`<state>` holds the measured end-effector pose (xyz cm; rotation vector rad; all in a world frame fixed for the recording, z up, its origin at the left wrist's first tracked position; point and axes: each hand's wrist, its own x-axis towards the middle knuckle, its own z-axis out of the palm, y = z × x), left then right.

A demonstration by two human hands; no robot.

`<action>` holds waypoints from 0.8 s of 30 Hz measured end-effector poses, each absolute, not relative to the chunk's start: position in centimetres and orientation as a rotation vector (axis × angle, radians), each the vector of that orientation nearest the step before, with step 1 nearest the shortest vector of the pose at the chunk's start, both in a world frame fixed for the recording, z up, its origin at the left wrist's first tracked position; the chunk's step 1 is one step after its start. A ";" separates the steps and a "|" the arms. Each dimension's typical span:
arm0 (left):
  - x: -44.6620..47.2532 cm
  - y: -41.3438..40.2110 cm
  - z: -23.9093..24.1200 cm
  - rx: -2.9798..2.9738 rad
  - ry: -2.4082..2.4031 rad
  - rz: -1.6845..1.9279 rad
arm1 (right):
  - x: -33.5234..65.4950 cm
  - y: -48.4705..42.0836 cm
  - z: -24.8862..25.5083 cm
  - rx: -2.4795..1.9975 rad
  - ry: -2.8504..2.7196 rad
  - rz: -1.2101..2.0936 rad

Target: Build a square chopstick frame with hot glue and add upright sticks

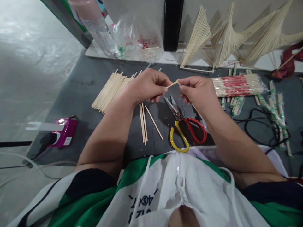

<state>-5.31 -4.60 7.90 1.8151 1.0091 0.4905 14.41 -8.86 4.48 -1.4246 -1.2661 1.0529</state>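
Both hands are raised over a dark mat [78, 88] and pinch one thin wooden stick [172, 84] between them. My left hand [148, 86] grips its left end with curled fingers. My right hand [197, 91] pinches the right end between thumb and forefinger. Directly below the hands lie scissors [183, 126] with one yellow and one red handle, blades pointing away from me. A few loose sticks [145, 121] lie on the mat under my left wrist. A flat row of bare sticks [110, 91] lies to the left.
A wrapped bundle of sticks [236, 85] with red print lies right of my hands, more wrapped sticks [276, 110] and a black cable [262, 129] beyond it. Fan-shaped stick structures [227, 41] stand at the back. A clear plastic bag [139, 41] sits rear left, a magenta device [62, 132] far left.
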 end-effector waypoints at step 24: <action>-5.4 -4.5 7.8 1.816 1.014 0.481 | 14.5 -8.7 4.2 -1.424 -1.280 1.025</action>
